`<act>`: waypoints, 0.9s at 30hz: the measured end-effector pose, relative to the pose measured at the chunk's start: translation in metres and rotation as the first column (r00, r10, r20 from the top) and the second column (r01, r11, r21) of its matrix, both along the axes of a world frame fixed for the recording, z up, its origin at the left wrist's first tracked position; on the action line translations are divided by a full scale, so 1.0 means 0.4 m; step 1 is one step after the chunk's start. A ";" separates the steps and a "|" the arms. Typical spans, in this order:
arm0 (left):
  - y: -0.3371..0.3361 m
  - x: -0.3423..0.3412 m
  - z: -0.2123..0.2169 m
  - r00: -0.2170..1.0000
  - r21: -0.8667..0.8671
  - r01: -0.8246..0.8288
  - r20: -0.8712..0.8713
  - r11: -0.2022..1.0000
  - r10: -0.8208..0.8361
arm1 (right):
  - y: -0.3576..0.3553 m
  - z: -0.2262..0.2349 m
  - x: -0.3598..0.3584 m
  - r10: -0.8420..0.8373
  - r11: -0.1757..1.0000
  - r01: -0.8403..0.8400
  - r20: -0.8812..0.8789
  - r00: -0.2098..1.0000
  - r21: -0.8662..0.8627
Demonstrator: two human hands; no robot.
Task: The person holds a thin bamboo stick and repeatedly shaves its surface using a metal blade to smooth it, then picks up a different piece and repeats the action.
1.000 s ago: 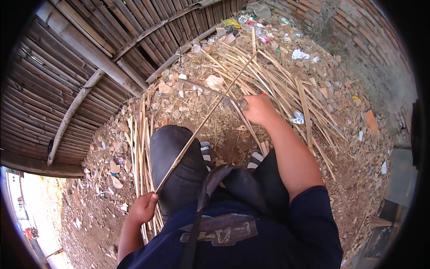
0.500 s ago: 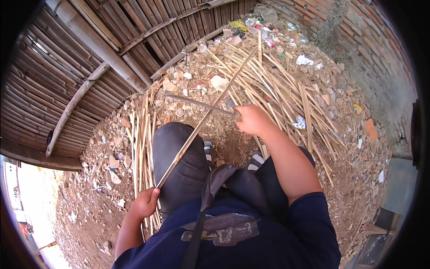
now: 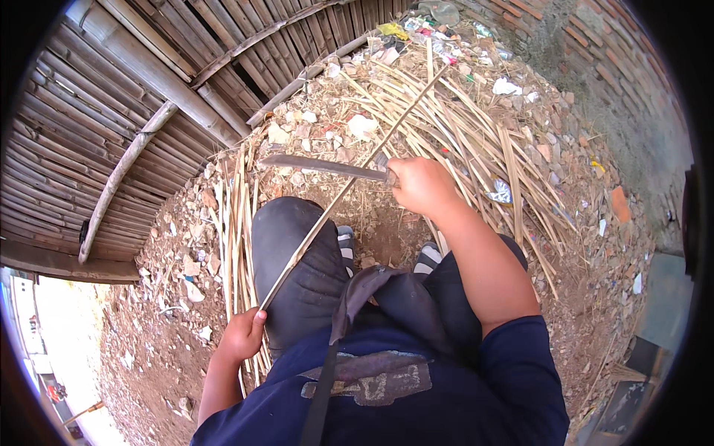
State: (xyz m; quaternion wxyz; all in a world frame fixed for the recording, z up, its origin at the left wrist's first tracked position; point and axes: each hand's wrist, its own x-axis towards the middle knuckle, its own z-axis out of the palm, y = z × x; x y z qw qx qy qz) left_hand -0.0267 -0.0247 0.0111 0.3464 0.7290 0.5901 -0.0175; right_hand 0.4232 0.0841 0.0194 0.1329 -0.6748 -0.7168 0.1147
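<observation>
Running along the far left, a wall of weathered split-bamboo slats [image 3: 89,134] leans over the stony dirt ground [image 3: 171,327]. Just right of it, a small bundle of pale thin bamboo strips [image 3: 234,223] lies lengthwise beside the person's dark-trousered left knee [image 3: 297,260].

The left hand [image 3: 242,334] sits low beside that knee, its fingers [image 3: 258,318] curled shut around the near end of a long thin tan bamboo strip [image 3: 335,201]. From the fingers the strip rises diagonally up and to the right, passes over the knee, and runs on toward the big heap beyond, its far tip near scraps of litter.

Crossing it (roughly midway along its length) is a long dark flat-bladed knife [image 3: 320,165], its blade pointing left and lying nearly level. The right hand [image 3: 424,186] clamps the knife's handle in a closed fist, fingers wrapped tight, just to the right of where the blade meets the strip.

Farther right spreads a loose pile of long pale bamboo strips [image 3: 483,149], and beyond it a rough red-brick wall [image 3: 617,67].
</observation>
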 end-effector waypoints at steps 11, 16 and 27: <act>0.020 -0.004 0.004 1.000 0.011 0.005 0.021 1.000 -0.005 | 0.033 -0.030 0.116 -0.315 0.948 0.311 -0.061 0.947 -0.068; 0.003 -0.001 -0.033 0.996 0.052 -0.005 0.089 0.999 0.000 | -0.019 0.023 0.023 -0.084 0.995 0.084 0.010 0.996 0.053; 0.017 -0.006 -0.017 0.998 0.130 0.063 -0.019 0.990 -0.061 | 0.040 -0.051 0.171 -0.340 0.940 0.342 -0.112 0.934 0.004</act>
